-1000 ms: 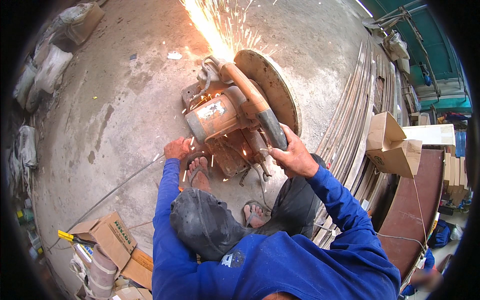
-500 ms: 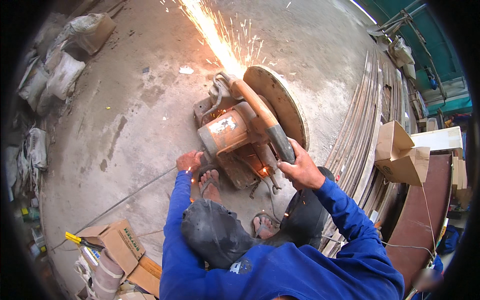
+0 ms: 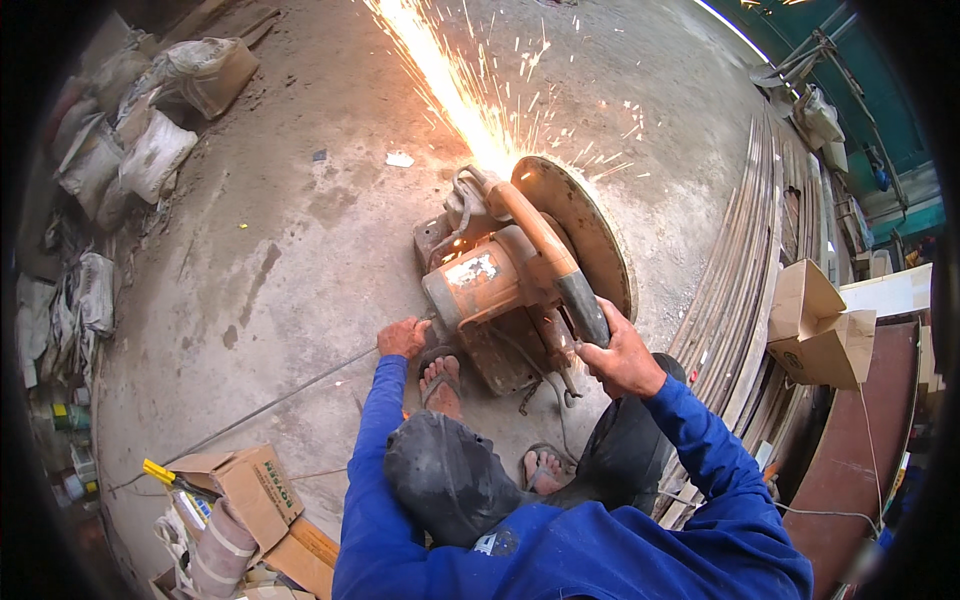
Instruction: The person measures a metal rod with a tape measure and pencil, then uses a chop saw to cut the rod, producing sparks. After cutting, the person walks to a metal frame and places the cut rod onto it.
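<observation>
An orange chop saw [image 3: 482,277] with a worn motor housing stands on the concrete floor before me. My right hand [image 3: 625,357] is wrapped round the black grip [image 3: 583,307] of its arm. Beside the arm is the large round blade guard [image 3: 578,225]. Bright sparks [image 3: 440,85] stream from the saw toward the far left. My left hand [image 3: 403,338], low and left of the motor, is closed round a thin metal rod [image 3: 270,400] that trails back across the floor to the left. The rod's end at the saw and the cutting contact are hidden.
My sandalled feet [image 3: 440,385] are close to the saw's base. Long metal bars [image 3: 735,260] lie along the right, with an open cardboard box [image 3: 820,325] beside them. Dusty sacks [image 3: 155,155] line the left. Another cardboard box [image 3: 250,490] holds mixed items at lower left.
The whole view has shifted, so the saw and hands appear slightly lower and farther right. The sparks spread wider. Both hands keep their holds.
</observation>
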`<action>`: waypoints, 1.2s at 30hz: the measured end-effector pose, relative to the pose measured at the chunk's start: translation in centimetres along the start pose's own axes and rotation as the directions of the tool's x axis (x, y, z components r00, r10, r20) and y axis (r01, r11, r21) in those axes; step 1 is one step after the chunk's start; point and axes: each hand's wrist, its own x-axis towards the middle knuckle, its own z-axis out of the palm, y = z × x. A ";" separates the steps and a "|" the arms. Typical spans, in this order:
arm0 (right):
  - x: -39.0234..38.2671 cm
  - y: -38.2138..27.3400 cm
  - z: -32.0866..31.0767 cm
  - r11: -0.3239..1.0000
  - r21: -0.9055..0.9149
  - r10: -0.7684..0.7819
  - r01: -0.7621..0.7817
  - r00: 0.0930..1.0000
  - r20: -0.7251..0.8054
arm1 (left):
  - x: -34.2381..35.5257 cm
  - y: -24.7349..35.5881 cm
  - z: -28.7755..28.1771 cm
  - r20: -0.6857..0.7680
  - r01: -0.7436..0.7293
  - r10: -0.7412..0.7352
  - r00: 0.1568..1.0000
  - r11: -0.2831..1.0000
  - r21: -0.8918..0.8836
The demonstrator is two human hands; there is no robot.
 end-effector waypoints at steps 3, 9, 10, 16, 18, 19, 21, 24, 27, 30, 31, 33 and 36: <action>0.0 -0.1 0.0 1.000 0.017 0.023 -0.023 1.000 0.005 | 0.0 0.1 -0.1 0.005 0.015 -0.015 1.000 1.000 0.002; 0.0 0.1 0.0 1.000 -0.007 -0.004 0.004 1.000 0.001 | 0.2 0.0 0.2 -0.006 0.027 -0.027 1.000 1.000 0.012; 0.0 0.2 0.0 1.000 -0.019 -0.010 0.010 1.000 -0.005 | 0.2 0.0 0.3 0.005 0.025 -0.025 1.000 1.000 0.011; 0.0 0.3 -0.1 0.999 -0.041 -0.007 0.006 1.000 -0.009 | 0.4 -0.5 0.8 -0.020 -0.012 0.012 1.000 1.000 0.005; 0.0 0.1 -0.1 0.999 -0.041 -0.007 0.007 1.000 -0.006 | 0.4 -0.6 0.9 -0.021 -0.017 0.017 1.000 1.000 0.013; 0.0 0.1 -0.1 0.999 -0.036 -0.003 0.002 1.000 -0.004 | 0.5 -0.6 1.0 -0.021 -0.012 0.012 1.000 1.000 0.022; 0.0 -0.1 -0.1 1.000 -0.021 0.012 -0.012 1.000 0.002 | 0.6 -0.6 1.0 -0.019 -0.010 0.010 1.000 0.999 0.034; 0.0 -0.1 -0.1 1.000 -0.017 -0.003 0.003 1.000 0.006 | 0.6 -0.6 1.0 -0.022 -0.019 0.020 1.000 0.999 0.039; 0.0 0.1 -0.1 0.999 -0.048 -0.013 0.013 1.000 0.001 | 0.6 -0.6 1.1 -0.032 -0.022 0.023 0.999 0.999 0.039; 0.0 0.2 -0.1 0.999 -0.045 -0.006 0.006 1.000 0.001 | 0.5 -0.7 1.1 -0.030 -0.020 0.021 0.999 1.000 0.024; 0.0 0.1 -0.1 0.999 -0.043 -0.003 0.003 1.000 0.002 | 0.6 -0.7 1.2 -0.030 -0.022 0.023 0.999 1.000 0.021; 0.0 0.1 -0.1 0.999 -0.045 0.003 -0.003 1.000 0.004 | 0.6 -0.8 1.2 -0.029 -0.021 0.022 0.999 0.999 0.024; -0.1 0.0 -0.1 0.999 -0.042 0.027 -0.027 1.000 0.007 | 0.6 -0.8 1.4 -0.031 -0.021 0.021 0.999 0.999 0.029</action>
